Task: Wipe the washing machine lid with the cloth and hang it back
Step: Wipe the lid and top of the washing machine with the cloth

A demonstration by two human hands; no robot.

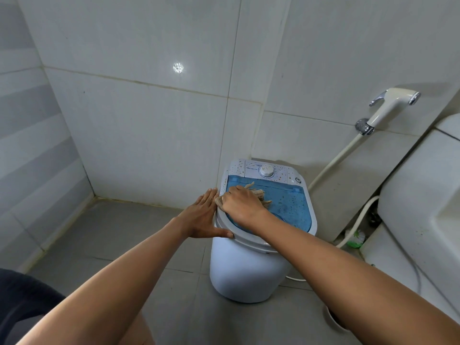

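Note:
A small white washing machine (246, 272) stands on the grey floor in the corner. Its translucent blue lid (288, 205) is speckled with brownish spots. My right hand (240, 205) grips a beige cloth (258, 194) and presses it on the lid's left part. The cloth's frayed ends stick out past my knuckles. With straight fingers, my left hand (204, 217) rests flat against the machine's left rim, thumb along the front edge.
A white control panel with a dial (266, 170) sits behind the lid. A bidet sprayer (390, 105) hangs on the right wall with its hose (333, 163) running down. A white toilet tank (420, 195) stands at the right. Tiled walls close in behind and left.

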